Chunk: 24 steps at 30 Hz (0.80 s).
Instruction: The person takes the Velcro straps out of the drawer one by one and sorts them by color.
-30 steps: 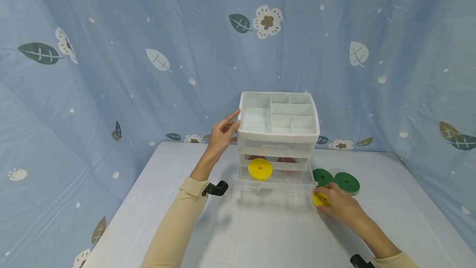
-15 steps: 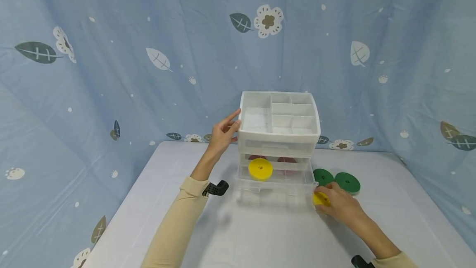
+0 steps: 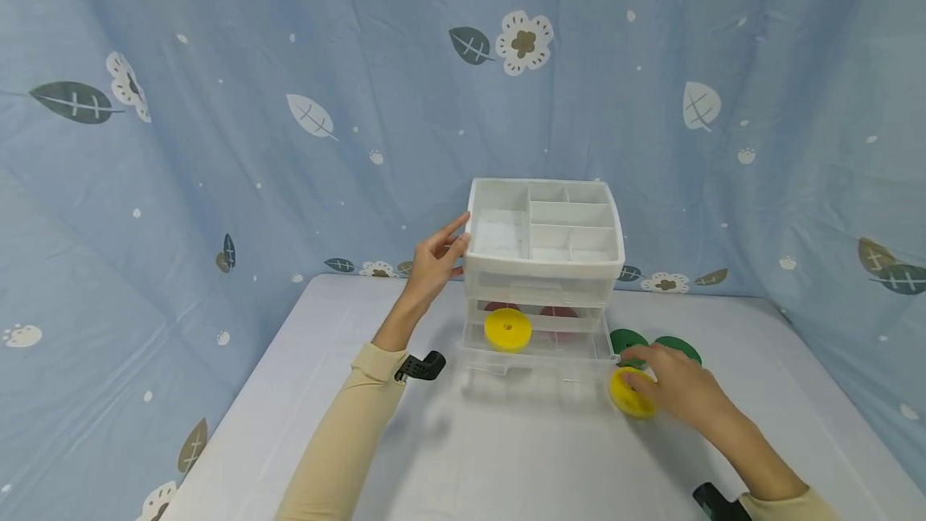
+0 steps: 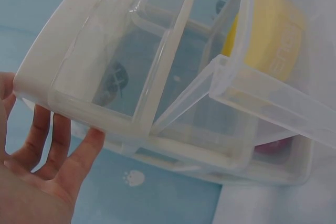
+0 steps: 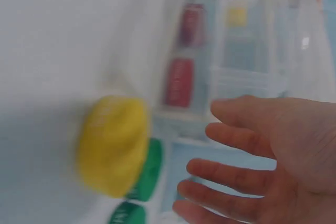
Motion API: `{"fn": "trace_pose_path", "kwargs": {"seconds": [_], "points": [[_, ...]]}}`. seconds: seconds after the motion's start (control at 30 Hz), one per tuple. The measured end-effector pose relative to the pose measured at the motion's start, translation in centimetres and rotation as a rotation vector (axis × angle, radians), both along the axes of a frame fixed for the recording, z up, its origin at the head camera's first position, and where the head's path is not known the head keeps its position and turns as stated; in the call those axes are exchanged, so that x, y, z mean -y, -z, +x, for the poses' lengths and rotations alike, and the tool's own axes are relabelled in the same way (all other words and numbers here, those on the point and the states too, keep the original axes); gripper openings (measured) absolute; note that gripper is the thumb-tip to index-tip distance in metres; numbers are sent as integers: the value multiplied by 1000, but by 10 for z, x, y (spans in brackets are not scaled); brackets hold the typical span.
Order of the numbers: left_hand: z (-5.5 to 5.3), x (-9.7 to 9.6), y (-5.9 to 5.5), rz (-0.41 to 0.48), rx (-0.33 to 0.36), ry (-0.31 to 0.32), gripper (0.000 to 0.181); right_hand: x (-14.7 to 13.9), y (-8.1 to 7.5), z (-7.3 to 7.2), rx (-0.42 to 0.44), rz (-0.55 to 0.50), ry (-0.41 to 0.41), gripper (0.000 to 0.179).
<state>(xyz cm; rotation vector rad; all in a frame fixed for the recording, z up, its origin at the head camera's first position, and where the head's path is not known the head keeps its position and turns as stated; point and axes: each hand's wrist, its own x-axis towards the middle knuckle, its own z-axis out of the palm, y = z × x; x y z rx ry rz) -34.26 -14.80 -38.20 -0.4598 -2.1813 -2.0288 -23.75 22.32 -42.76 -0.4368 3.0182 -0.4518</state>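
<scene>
My left hand (image 3: pixel 432 264) rests its fingertips against the left side of a white plastic drawer unit (image 3: pixel 538 266); in the left wrist view its fingers (image 4: pixel 84 153) touch the lower edge of the side. A clear drawer (image 3: pixel 564 346) is pulled out at the front and holds a yellow disc (image 3: pixel 507 330) with a hole in its middle. Over a second yellow disc (image 3: pixel 631 392) at the unit's front right corner hovers my right hand (image 3: pixel 680 384). Its fingers are spread, and the right wrist view shows them apart from that yellow disc (image 5: pixel 113 145).
Two green discs (image 3: pixel 678 346) lie on the white table (image 3: pixel 506 457) right of the unit, partly behind my right hand. Red discs (image 5: pixel 180 82) show through the clear plastic in the unit's lower part. A blue patterned curtain (image 3: pixel 391 103) hangs behind.
My right hand has let go of the yellow disc at the right and lifted slightly back to the right, uncovering more of it. My left hand stays at the unit's side.
</scene>
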Motion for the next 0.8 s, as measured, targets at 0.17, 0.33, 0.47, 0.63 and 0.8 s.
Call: {"fn": "trace_pose_path", "kwargs": {"seconds": [0.17,0.33,0.47,0.63,0.8], "points": [[-4,0,5,-13,-21,-20,44,12,-24,3,-157,-13,-17,23],[-4,0,7,-8,-32,-20,44,32,-38,4,-280,39,-16,22],[-4,0,8,-7,-33,-17,45,50,-38,-1,-322,-8,-47,27],[-4,0,8,-15,-6,-20,44,74,-32,-10,-284,-71,-93,34],[2,0,1,1,9,-4,46,98,-31,-16,-397,-26,-130,36]]}}
